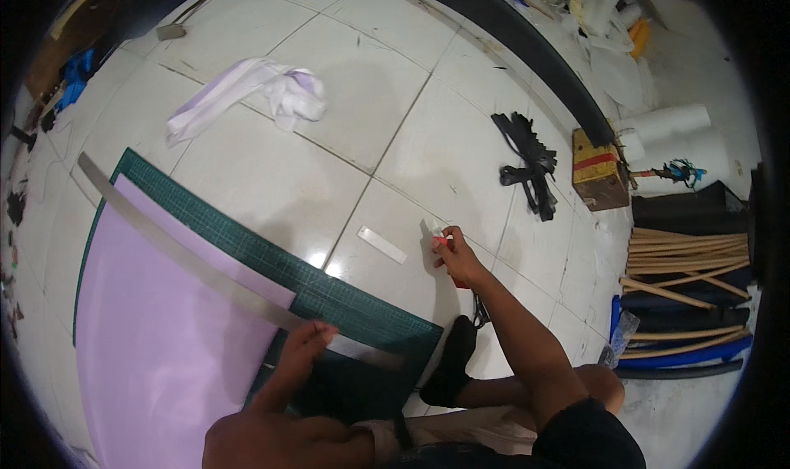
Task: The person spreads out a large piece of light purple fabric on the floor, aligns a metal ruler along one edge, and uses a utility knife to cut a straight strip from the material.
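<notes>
A long metal ruler [189,259] lies slantwise across a lilac sheet [164,329] and a green cutting mat [346,303]; its near right end is blurred. My left hand [303,347] is closed on the ruler near that end, fingers gathered at its edge. Over the floor tiles to the right, my right hand [457,259] is closed round a red-handled cutter knife [442,241], its pale tip pointing away from me. A short white strip [383,244] lies on the tiles between the mat and my right hand.
Crumpled white and lilac cloth [255,95] lies farther off. Black straps [531,164] are bundled right of centre, near a yellowish box [598,171] and a long black bar [527,41]. Brown rods [687,247] are stacked at right. My black-socked foot [451,362] is beside the mat.
</notes>
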Demonstrator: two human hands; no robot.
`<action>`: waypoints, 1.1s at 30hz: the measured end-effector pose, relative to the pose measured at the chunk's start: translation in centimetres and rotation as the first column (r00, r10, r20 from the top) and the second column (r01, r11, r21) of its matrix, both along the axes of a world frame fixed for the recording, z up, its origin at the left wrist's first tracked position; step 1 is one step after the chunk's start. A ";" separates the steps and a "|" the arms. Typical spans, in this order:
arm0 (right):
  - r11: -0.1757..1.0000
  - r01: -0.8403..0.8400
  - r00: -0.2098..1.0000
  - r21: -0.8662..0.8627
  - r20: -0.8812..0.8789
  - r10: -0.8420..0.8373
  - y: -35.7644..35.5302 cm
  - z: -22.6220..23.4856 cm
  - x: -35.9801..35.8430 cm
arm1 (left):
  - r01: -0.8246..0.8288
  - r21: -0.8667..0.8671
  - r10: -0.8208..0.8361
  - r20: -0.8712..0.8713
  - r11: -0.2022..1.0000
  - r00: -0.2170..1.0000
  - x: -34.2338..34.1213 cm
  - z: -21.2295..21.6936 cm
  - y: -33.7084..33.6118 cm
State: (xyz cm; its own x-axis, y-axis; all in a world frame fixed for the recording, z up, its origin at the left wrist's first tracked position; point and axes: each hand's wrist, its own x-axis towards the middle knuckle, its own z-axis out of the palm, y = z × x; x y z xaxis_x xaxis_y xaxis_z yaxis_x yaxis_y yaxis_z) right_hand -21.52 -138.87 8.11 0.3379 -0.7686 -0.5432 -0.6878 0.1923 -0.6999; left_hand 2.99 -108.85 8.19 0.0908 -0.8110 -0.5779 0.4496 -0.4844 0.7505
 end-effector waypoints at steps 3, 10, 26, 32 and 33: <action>0.990 -0.049 0.998 0.131 -0.024 0.052 -1.6 -0.5 -1.7 | 0.199 -0.028 -0.200 -0.067 0.980 0.977 -2.1 -0.7 2.6; 0.983 -0.152 0.914 0.100 -0.365 0.178 -1.9 0.2 1.2 | 0.403 0.051 -0.406 0.144 0.914 0.903 -3.3 -1.6 7.3; 0.923 -0.384 0.744 -0.011 -0.596 0.303 -2.5 -0.3 1.9 | 0.402 -0.069 -0.335 0.434 0.913 0.836 -4.8 -1.1 5.9; 0.878 -0.479 0.753 -0.015 -0.521 0.402 -2.6 -1.6 1.5 | 0.458 0.022 -0.426 0.407 0.889 0.808 -3.8 -0.5 6.6; 0.889 -0.457 0.769 0.018 -0.495 0.405 -2.4 0.2 2.6 | 0.458 -0.002 -0.400 0.484 0.889 0.778 -3.6 0.6 6.5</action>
